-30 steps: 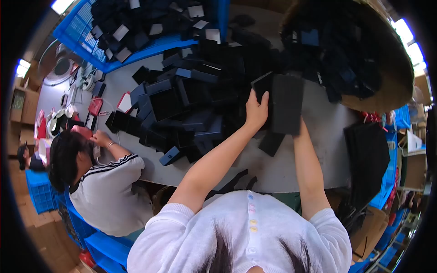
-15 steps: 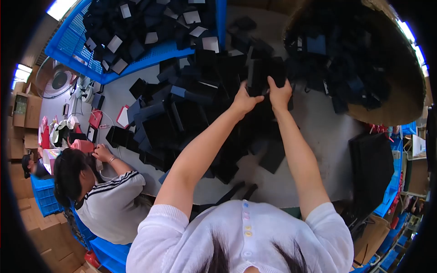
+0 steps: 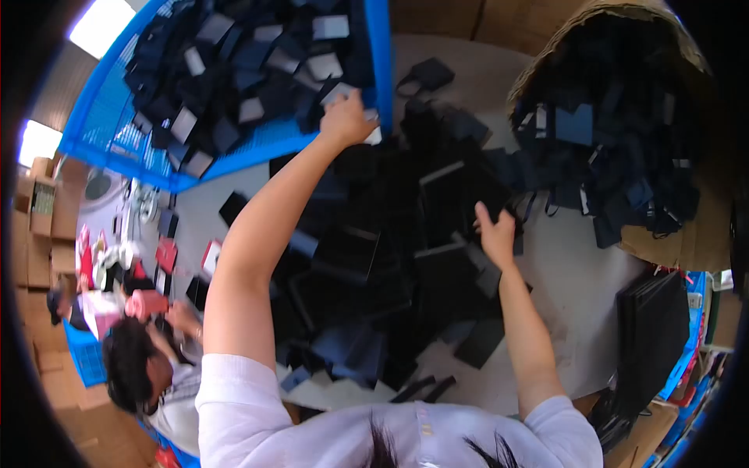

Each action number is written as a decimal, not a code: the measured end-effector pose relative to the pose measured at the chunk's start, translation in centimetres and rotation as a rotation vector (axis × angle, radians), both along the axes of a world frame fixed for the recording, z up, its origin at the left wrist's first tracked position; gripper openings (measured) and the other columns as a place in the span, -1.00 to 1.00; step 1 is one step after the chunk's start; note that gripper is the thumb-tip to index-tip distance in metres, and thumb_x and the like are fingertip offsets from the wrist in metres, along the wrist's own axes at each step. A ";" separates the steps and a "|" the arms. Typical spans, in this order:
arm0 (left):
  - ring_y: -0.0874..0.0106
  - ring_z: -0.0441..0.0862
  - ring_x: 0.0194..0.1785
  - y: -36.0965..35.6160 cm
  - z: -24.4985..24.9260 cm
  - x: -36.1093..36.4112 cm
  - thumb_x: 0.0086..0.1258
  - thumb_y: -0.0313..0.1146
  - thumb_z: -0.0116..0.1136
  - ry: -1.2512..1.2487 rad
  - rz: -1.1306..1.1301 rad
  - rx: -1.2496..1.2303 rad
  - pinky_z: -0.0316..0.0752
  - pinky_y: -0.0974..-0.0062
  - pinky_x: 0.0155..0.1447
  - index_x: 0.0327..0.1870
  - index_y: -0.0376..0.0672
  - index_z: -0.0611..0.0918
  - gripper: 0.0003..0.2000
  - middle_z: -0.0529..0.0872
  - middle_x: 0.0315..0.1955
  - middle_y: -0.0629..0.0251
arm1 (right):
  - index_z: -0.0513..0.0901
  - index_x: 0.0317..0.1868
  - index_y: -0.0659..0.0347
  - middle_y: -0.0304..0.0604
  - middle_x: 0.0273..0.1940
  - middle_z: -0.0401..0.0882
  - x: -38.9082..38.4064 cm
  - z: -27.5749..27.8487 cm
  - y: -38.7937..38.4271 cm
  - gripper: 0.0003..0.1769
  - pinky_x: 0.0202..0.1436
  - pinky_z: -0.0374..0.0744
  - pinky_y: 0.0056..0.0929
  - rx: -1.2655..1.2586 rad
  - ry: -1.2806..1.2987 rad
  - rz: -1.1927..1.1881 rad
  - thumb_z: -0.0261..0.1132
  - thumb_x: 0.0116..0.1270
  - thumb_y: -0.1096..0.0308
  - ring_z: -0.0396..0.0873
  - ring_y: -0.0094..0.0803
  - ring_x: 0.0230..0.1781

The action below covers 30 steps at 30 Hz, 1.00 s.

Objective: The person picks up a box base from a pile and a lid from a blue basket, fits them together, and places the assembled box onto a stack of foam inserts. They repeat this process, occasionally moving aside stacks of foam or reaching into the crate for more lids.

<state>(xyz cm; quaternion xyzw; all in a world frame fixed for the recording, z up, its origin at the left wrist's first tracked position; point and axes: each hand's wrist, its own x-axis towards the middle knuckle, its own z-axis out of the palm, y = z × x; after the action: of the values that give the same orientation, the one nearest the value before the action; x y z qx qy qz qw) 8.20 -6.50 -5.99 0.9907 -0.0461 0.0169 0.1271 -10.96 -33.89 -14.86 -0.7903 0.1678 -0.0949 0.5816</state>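
Observation:
My left hand [image 3: 347, 123] reaches over the near right corner of a blue plastic crate [image 3: 382, 54], thumb and fingers apart. Under and beside it lie small dark boxes with pale faces, one grey-faced box [image 3: 335, 92] right at the fingers; the fingertips are partly hidden. My right hand [image 3: 497, 232] grips the lower right edge of a black box [image 3: 464, 187], thumb on top. This box rests over a heap of black and dark blue boxes [image 3: 351, 253] on the table. Its outline merges with the dark heap.
At the right, a large cardboard carton [image 3: 679, 242] lies tipped with dark boxes and pouches in its mouth. A black stack [image 3: 651, 335] stands at the table's right edge. To the left sits another person [image 3: 140, 363] with a pink item [image 3: 147, 303].
My left hand has let go of the black box and moved up and left to the crate. My right hand has come lower with the box. The head view has shifted.

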 end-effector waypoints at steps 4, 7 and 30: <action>0.01 0.49 0.20 0.3 -5.3 7.5 0.00 -0.01 0.42 -0.037 -0.015 0.140 0.47 0.02 0.16 0.37 0.07 0.36 -0.18 0.51 0.13 0.00 | 0.62 -0.11 0.39 0.01 -0.30 0.73 -0.3 -0.9 0.9 -0.65 -0.21 0.62 -0.35 -0.047 -0.081 -0.040 0.36 0.28 0.24 0.71 -0.28 -0.35; -0.04 0.49 0.25 2.1 -10.6 11.3 -0.23 0.08 0.55 0.279 -0.070 0.293 0.45 0.09 0.27 0.49 0.17 0.19 0.11 0.38 0.30 -0.07 | 0.39 0.20 0.41 0.14 -0.24 0.70 0.1 -1.1 1.0 -0.40 -0.11 0.63 -0.30 0.051 -0.103 -0.089 0.35 0.26 0.25 0.72 -0.05 -0.22; 0.32 0.55 0.00 7.1 6.4 -20.5 0.41 -0.42 -0.03 -0.147 0.220 -0.853 0.46 0.43 0.09 0.31 -0.05 0.39 -0.57 0.59 -0.06 0.08 | 0.35 0.32 0.17 -0.28 -0.04 0.48 -4.3 16.1 10.2 -0.45 -0.27 0.34 -0.67 0.276 -0.441 0.466 0.18 0.30 0.53 0.32 -0.69 -0.39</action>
<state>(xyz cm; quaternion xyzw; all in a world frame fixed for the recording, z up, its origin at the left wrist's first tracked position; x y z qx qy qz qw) -12.31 0.55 0.43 0.8447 0.0618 0.1183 0.5183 -15.28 -23.68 1.25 -0.6819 -0.1354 -0.1044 0.7112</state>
